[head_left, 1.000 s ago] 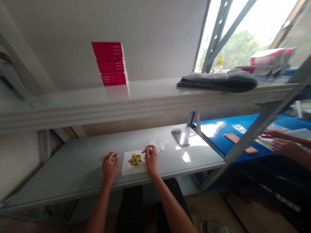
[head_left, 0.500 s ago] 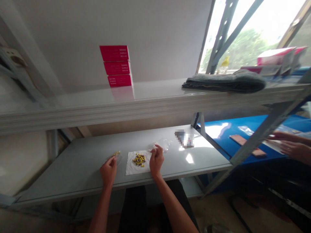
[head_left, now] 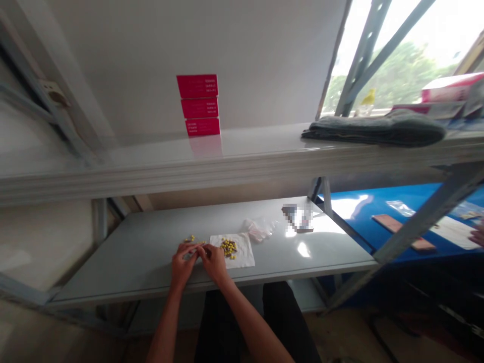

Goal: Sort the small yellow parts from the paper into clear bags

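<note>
My left hand [head_left: 184, 262] is closed on a small clear plastic bag [head_left: 189, 254] that has yellow pieces near its top. Close against it, my right hand [head_left: 213, 260] has its fingers pinched together at the bag's edge; what they grip is too small to make out. Just right of my hands, a white cloth [head_left: 245, 252] lies flat on the grey table, with a pile of small yellow and brown pieces [head_left: 229, 248] on its left part. Crumpled clear plastic bags [head_left: 259, 229] lie behind the cloth.
A blurred item [head_left: 298, 219] lies at the table's right rear. Three red boxes [head_left: 200, 108] and a folded dark cloth [head_left: 374, 130] rest on the shelf above. On the blue table [head_left: 378, 201] are a pinkish block [head_left: 403, 232] and, at the edge, another person's hand [head_left: 477, 234].
My right hand has moved left from the cloth's right side to meet my left hand. The view has shifted, and the other person's hands have mostly left it.
</note>
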{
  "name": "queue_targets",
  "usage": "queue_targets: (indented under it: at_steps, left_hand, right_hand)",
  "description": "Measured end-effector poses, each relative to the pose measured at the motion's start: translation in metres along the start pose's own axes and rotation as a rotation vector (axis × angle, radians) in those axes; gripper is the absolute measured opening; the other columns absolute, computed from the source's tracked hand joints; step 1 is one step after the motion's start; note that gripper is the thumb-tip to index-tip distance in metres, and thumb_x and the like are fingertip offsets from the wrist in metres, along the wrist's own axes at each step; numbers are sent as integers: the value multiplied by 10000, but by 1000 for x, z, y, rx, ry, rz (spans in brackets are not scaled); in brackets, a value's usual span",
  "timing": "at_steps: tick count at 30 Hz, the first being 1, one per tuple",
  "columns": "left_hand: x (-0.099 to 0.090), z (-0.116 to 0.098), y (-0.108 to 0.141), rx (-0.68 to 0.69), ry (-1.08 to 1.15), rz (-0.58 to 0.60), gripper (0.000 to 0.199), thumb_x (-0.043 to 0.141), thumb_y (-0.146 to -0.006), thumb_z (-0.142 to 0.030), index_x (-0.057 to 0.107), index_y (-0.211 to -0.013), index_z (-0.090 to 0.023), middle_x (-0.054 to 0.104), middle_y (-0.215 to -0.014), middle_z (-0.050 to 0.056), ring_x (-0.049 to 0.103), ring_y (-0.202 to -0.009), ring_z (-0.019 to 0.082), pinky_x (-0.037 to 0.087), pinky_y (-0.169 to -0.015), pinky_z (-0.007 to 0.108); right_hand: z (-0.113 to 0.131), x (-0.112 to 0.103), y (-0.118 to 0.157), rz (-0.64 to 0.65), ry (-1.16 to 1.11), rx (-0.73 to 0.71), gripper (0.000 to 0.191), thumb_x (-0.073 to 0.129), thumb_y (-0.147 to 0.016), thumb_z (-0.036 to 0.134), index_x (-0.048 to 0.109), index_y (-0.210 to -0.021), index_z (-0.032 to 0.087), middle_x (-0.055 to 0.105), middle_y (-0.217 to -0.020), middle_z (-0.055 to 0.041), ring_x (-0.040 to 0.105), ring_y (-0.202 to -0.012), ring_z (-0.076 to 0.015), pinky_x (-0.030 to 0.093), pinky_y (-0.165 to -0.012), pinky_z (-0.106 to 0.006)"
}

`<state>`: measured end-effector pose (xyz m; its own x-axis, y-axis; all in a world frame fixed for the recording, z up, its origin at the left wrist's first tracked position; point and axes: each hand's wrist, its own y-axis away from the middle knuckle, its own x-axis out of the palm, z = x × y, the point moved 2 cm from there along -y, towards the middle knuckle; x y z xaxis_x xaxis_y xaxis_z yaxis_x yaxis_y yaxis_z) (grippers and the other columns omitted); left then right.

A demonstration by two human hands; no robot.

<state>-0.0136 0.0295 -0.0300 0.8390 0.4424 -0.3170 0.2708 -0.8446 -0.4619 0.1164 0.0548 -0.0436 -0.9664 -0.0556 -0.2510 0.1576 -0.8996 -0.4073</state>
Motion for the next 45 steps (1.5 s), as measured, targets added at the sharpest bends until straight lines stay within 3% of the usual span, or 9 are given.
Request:
queue_targets:
  at_steps: [5,9,15,22,25,31,37,41,45]
  left_hand:
    - [2,3,2,-156,203,90,555,739,-754,-419,672,-1254,-186,756,-994,90,710,-887,245,571,-851,376]
    - [2,5,3,-161,208,58,481,741,-744,-460,722,-1134,-178,761,-1008,105,722,-906,269,581,-860,402]
    - [5,4,3,-170,168,87,403,758,-729,-480,769,-1000,-181,762,-972,99,727,-871,266,598,-805,377]
    - [6,4,2,-141,78,91,320,734,-716,-507,782,-788,-199,771,-832,75,721,-771,253,596,-706,340]
    - [6,6,1,-164,39,74,349,736,-700,-537,779,-777,-200,774,-805,71,714,-703,247,585,-653,328]
    - [1,3,4,-212,25,-77,432,709,-746,-569,764,-905,-171,755,-758,64,679,-588,214,556,-588,303]
    - [6,-3,1,-161,70,168,396,751,-703,-573,771,-763,-182,745,-756,55,672,-648,217,560,-631,301]
    - [5,-3,1,-182,51,182,398,713,-728,-583,759,-729,-188,720,-695,43,648,-631,210,541,-616,289]
    - [6,-1,4,-195,10,159,423,673,-759,-593,753,-813,-181,739,-757,42,664,-648,210,539,-620,283]
  right_hand:
    - [-7,-3,3,28,-79,85,344,488,-971,374,765,-927,173,693,-652,-37,583,-535,-141,403,-510,-213]
    - [-11,0,3,-15,-140,110,288,526,-933,363,737,-903,170,730,-770,-59,606,-569,-145,432,-515,-215]
    - [-10,-3,2,-87,-189,119,300,508,-937,396,637,-771,183,628,-638,-1,545,-548,-124,404,-531,-204]
    - [-4,-5,2,6,-40,48,244,498,-902,233,589,-680,191,559,-585,27,480,-552,-117,319,-549,-214]
    - [-5,-4,3,-16,23,61,221,490,-882,189,587,-683,189,559,-579,25,469,-539,-116,304,-547,-221]
    - [-6,-3,5,-61,23,67,224,484,-880,184,543,-664,193,546,-563,31,459,-516,-108,293,-545,-215]
    - [-7,-4,3,-46,1,80,281,443,-943,251,540,-683,205,532,-576,32,470,-539,-121,284,-542,-222]
    - [-8,-2,3,-29,65,113,269,459,-924,221,556,-675,200,540,-579,26,457,-538,-121,255,-533,-232]
    - [-7,-2,4,-28,133,93,242,480,-906,194,585,-688,191,551,-581,24,450,-531,-116,244,-540,-236]
